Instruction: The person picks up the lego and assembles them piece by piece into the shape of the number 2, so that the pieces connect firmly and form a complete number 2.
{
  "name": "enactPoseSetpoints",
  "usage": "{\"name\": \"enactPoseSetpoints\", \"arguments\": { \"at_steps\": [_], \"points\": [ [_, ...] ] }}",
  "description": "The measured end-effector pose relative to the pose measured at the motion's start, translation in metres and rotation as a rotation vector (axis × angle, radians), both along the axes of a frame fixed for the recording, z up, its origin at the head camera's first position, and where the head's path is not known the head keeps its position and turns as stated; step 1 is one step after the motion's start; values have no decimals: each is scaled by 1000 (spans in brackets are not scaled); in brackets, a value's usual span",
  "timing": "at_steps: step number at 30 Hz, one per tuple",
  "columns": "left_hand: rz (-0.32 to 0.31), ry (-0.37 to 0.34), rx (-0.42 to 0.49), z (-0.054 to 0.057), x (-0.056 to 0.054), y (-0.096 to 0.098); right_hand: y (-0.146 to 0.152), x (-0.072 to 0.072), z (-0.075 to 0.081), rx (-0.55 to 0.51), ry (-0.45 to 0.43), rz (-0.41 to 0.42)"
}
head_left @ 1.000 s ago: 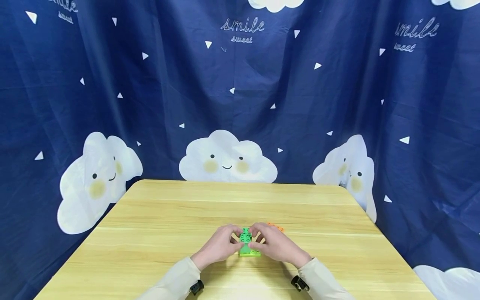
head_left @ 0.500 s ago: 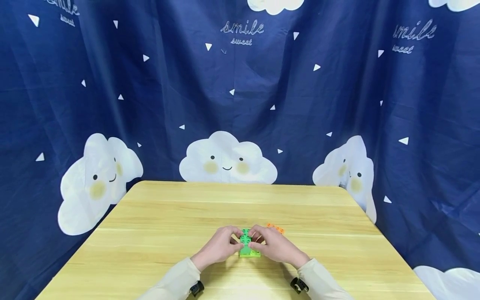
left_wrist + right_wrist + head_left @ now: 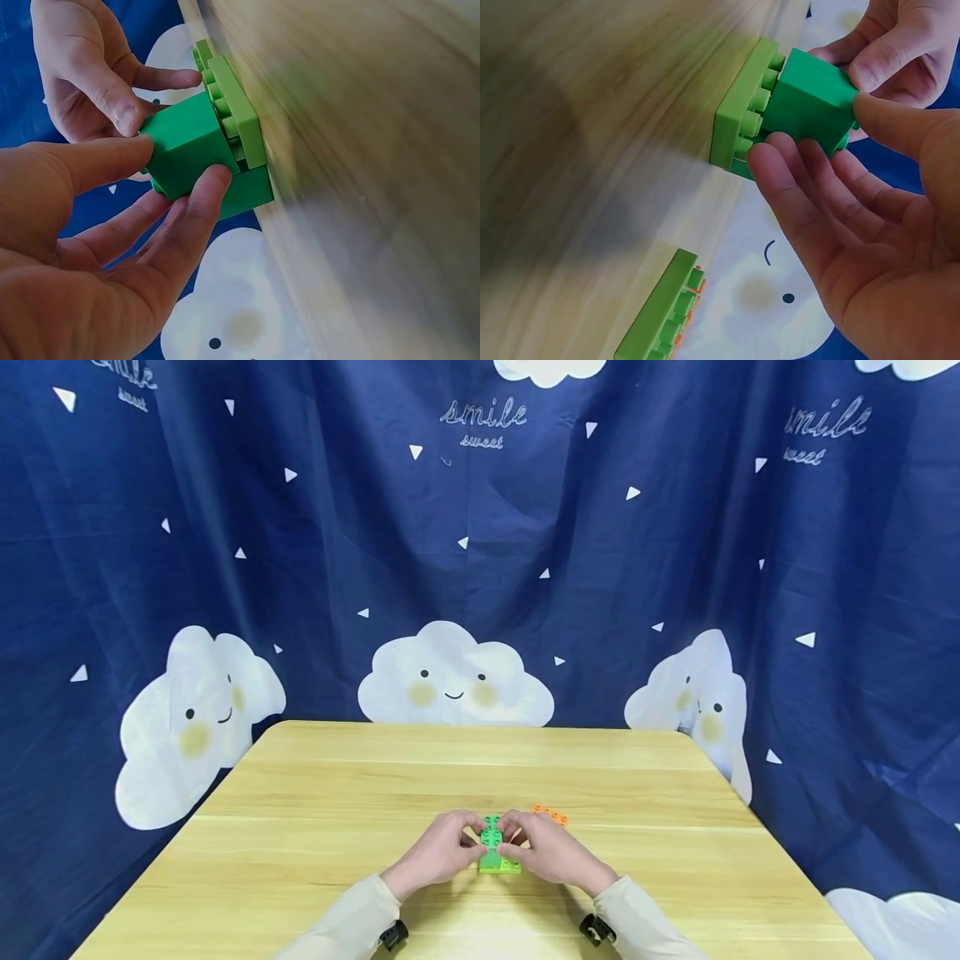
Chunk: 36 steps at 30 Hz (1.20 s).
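A dark green building block (image 3: 491,838) sits on studs of a flat light green studded brick (image 3: 510,867) at the table's near middle. My left hand (image 3: 445,845) holds the block from the left, thumb and fingers against its sides in the left wrist view. From the right, my right hand (image 3: 551,847) also holds it, thumb near the top edge and fingers along a side. In the right wrist view, the dark green block (image 3: 810,97) covers part of the light green brick (image 3: 739,105). Another dark green part (image 3: 247,193) shows beside the light green brick, low at the table.
An orange studded brick (image 3: 551,815) lies just beyond my right hand. In the right wrist view a separate light green brick (image 3: 656,307) stands on the table, orange showing behind it. The wooden table (image 3: 300,827) meets a blue cloud-print curtain (image 3: 480,568) at the back.
Both hands stay around the dark green block almost without moving. The head view has shifted very slightly.
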<state>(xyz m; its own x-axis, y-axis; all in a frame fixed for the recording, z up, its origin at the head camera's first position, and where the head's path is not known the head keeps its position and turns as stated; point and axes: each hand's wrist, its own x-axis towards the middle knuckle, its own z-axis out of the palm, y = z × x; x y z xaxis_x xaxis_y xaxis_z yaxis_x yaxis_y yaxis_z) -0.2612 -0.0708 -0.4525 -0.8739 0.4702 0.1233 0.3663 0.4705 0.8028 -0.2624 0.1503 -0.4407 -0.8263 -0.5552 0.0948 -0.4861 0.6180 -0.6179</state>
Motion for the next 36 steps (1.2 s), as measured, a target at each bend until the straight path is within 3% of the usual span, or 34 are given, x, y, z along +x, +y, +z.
{"name": "enactPoseSetpoints", "arguments": {
  "at_steps": [12,28,36],
  "points": [
    [-9,9,-14,3,4,0,3,1,-3,-6,-16,-3],
    [-24,-155,80,-1,-2,-6,3,-4,-2,-21,-26,16],
    [-22,-178,94,-1,-1,-6,3,-4,-5,-29,-32,20]
  ]
}}
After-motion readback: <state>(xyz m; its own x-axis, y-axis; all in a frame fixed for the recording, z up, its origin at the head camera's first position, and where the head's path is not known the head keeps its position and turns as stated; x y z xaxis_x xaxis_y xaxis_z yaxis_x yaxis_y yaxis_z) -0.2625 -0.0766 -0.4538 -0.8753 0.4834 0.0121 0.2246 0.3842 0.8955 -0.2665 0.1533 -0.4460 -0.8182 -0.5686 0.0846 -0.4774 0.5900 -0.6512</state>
